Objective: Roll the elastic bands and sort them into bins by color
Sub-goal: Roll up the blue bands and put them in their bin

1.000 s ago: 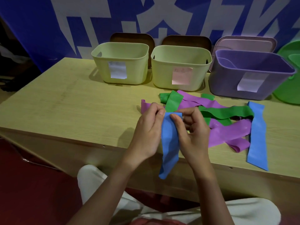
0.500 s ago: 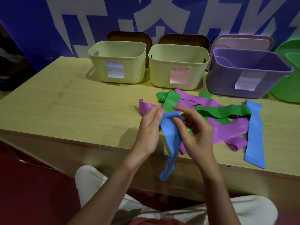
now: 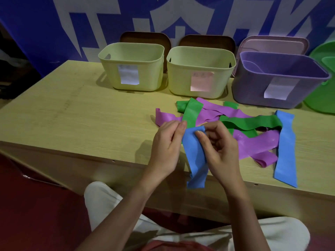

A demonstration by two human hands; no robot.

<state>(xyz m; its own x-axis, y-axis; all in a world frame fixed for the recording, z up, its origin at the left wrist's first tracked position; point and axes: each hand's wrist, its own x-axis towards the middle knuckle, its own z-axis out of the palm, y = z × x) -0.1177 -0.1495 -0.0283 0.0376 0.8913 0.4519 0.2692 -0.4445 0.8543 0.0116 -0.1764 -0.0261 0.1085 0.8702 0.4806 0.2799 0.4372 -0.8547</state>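
A blue elastic band (image 3: 194,156) hangs over the table's front edge, its top end folded over. My left hand (image 3: 167,147) pinches the band's top left corner, and my right hand (image 3: 219,149) pinches the folded top edge with thumb and forefinger. Behind my hands lies a tangle of purple bands (image 3: 257,144) and green bands (image 3: 250,123), with a second blue band (image 3: 285,147) flat at its right. At the back stand two pale green bins (image 3: 132,67) (image 3: 199,73) and a purple bin (image 3: 279,80), each with a paper label.
The wooden table (image 3: 72,115) has a front edge just under my hands. Two brown lids and a pink lid lean behind the bins. A green round container (image 3: 322,78) stands at the far right. My knees in white trousers are below the table.
The band's top end has been folded over and its hanging tail has risen slightly. My right fingers have curled in over the fold. The view has shifted a little.
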